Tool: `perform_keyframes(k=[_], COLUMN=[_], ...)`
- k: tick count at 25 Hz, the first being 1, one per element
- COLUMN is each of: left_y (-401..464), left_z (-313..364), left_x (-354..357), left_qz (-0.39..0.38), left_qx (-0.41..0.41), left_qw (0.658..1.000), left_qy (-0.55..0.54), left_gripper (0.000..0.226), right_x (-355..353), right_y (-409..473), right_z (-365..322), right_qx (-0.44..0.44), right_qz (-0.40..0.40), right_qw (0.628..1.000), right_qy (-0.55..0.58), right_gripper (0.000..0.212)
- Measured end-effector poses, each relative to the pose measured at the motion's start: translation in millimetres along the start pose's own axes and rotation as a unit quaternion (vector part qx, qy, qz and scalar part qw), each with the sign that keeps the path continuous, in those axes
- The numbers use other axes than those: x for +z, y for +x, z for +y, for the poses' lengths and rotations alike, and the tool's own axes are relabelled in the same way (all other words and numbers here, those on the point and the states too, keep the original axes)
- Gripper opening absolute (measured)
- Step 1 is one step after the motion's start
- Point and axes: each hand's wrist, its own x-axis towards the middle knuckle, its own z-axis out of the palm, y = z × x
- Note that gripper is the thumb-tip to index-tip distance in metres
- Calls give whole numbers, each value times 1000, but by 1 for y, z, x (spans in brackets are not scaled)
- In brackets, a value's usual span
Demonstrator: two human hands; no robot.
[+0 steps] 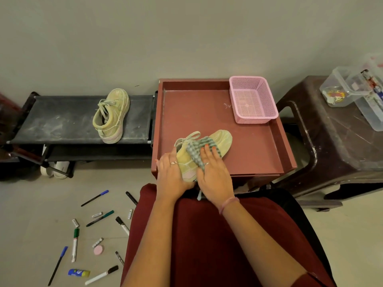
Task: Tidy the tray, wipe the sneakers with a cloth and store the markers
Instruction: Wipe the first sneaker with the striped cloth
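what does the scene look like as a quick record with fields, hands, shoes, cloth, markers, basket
left hand: holds heel end of sneaker in tray
right hand: presses checked cloth on that sneaker
tray: red
other sneaker: on black rack
pink basket: tray's far right corner
markers: scattered on floor, left

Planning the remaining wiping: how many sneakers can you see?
2: one sneaker lies in the red tray under the cloth; the other sneaker lies on the black rack. White shoes sit beneath, partly hidden.
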Motion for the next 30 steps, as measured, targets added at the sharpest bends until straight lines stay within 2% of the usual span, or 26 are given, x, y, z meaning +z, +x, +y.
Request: perform_keyframes(k=[2,5,8,11,13,15,17,20,22,25,26,28,30], left_y=[-3,-4,-5,-5,-5,-3,-4,-7,-8,-7,-6,-8,-8], left_z=[0,-1,-1,-3,-4,-5,-5,-3,0,6,6,6,6], left_x=[7,11,11,12,13,13,12,14,17,17,17,19,18], left_qz=[29,20,15,8,11,14,15,23,41,42,42,44,30], left_qx=[18,15,14,11,7,4,4,26,36,14,17,36,33], left_qw=[999,1000,1000,1000,1000,1000,1000,999,998,999,999,998,999], left_qy=[-2,10,9,-1,-4,-12,-20,-12,-8,-28,-23,-3,1], left_gripper=[108,106,103,105,106,106,104,95,94,97,97,96,97], right_x=[7,8,-7,-13,2,16,21,4,-8,-25,-29,-33,-27], right_y=[-14,4,36,37,16,-5,-8,29,53,72,73,68,54], right_z=[3,20,37,32,15,-1,9,34,45,51,51,50,43], right_qx=[-24,16,74,144,120,50,30,70,109,114,124,160,147], right_qz=[-18,-22,-27,-32,-27,-37,-30,-33,-43,-140,-144,-123,-70], right_qw=[998,992,996,989,992,996,994,992,991,983,982,979,987], right_qy=[-62,-121,-40,34,2,-69,-99,-99,-71,-44,-18,21,-1], right_gripper=[72,77,83,78,72,62,62,59,67,83,86,87,79])
